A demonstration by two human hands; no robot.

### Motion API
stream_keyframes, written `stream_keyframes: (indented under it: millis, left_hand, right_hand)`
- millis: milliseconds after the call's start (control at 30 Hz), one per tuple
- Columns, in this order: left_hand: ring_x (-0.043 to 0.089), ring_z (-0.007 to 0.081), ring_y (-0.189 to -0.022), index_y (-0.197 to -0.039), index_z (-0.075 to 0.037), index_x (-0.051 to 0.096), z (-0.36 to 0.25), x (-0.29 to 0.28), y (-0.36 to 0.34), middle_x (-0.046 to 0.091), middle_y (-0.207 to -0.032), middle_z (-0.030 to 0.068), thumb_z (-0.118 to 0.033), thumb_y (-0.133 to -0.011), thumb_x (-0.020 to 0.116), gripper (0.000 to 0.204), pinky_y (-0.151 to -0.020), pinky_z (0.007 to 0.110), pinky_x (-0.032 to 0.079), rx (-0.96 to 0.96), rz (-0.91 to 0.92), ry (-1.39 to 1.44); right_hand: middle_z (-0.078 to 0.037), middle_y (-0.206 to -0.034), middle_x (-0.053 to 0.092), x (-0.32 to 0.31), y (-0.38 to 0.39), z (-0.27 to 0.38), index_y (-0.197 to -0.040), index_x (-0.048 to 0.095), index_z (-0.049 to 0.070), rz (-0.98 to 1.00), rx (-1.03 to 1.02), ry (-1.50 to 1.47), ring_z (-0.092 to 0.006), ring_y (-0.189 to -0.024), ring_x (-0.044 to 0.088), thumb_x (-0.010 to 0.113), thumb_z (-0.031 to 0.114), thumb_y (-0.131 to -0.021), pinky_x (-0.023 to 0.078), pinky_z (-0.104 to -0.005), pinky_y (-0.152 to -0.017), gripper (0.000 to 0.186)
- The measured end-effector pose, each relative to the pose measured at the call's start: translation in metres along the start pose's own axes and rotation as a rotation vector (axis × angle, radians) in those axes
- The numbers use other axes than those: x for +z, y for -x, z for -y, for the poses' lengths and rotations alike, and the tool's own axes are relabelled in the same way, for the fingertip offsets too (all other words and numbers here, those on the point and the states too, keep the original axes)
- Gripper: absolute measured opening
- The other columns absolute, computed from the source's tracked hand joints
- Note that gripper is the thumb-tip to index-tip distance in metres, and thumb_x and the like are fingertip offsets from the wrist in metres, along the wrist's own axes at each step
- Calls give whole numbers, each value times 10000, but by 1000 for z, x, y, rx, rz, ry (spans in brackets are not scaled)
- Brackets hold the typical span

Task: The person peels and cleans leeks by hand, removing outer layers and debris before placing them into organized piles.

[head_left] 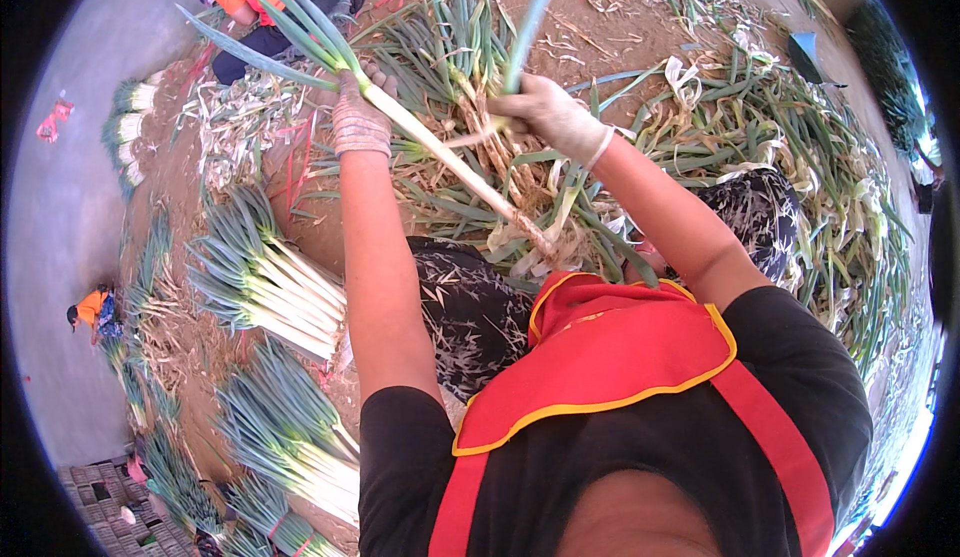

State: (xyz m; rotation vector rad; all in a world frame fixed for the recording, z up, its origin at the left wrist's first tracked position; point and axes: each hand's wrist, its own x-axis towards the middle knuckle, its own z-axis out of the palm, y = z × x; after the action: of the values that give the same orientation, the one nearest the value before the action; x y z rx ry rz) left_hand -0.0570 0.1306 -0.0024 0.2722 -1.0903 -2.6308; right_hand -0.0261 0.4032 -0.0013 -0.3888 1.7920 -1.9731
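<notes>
Looking down on a brown earth floor [650,47] littered with loose leaves [760,137], past bundled stalks [300,297] on the left. Holding one long green onion [440,152] in the gloved left hand [355,117], closing tightly around it just below the forking leaves. Running aslant from leaf tops at upper left to roots at lower right, and ending near the red apron [600,357]. Pinching a green leaf blade [533,22] in the gloved right hand [540,117], just right of the white shank and apparently clear of it. Lying nearer to the right hand than to the left: the root end, below those right fingers. Blurring badly at the right fingertips (hence no telling the exact pinch), and leaving unclear any contact between a pale strip [475,139] and the shank. Running out of view at the top edge: the blade. Blending into the litter: the roots.
</notes>
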Motion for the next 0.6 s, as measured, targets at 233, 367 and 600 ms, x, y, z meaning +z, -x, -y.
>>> stream_keyframes:
  millis: [233,367,600]
  left_hand:
    - [498,158,-661,-1029,-72,562,-11,12,2,523,-768,13,-443,-939,512,384,-630,307,451,-12,110,102]
    - [502,159,-672,-1088,-83,558,5,30,9,521,-770,14,-442,-921,542,397,-675,327,465,-72,171,140]
    - [506,163,-725,-1131,-93,542,20,36,9,527,-813,20,-403,-887,617,401,-718,353,446,-85,321,160]
  right_hand:
    - [-183,-867,667,-112,23,-136,-938,620,22,-157,42,1239,-345,-841,650,607,300,-840,510,-420,-767,295]
    - [-175,-971,664,-41,-30,-83,-1166,562,14,-72,-50,716,-251,-874,651,526,341,-929,505,-370,-741,406]
    - [-180,-862,656,53,-52,-40,-1094,590,16,-244,-256,595,-312,-790,644,421,442,-970,482,-415,-724,475]
